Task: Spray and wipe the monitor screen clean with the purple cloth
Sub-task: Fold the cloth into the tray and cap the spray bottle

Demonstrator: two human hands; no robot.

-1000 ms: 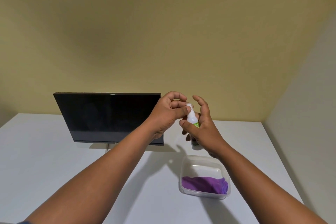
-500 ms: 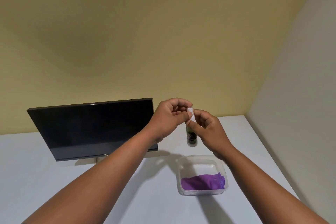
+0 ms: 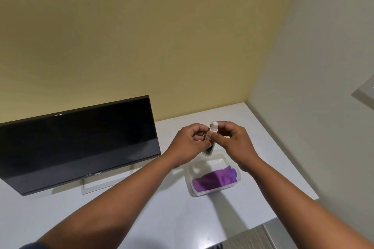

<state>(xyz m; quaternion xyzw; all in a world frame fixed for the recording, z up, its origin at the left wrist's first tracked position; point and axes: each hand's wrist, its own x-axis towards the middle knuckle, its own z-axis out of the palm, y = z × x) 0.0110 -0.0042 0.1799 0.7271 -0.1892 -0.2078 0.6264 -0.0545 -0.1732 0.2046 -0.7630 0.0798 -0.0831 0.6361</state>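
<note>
Above the clear tub [image 3: 216,191] holding the purple cloth [image 3: 214,179], at the monitor's [image 3: 78,143] three o'clock, the left hand [image 3: 189,144] curls, apparently pinching the small spray bottle [image 3: 210,139], while the right hand [image 3: 235,141] pinches its neck.

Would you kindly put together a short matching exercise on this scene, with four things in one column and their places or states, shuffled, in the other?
Things:
1. purple cloth
2. spray bottle
3. monitor
4. clear container

Places or states:
A. stands on the white table, screen dark
B. held between the left hand and the right hand
C. lies inside the container
D. sits on the table below the hands, right of the monitor

Pairs: 1-C, 2-B, 3-A, 4-D
</note>
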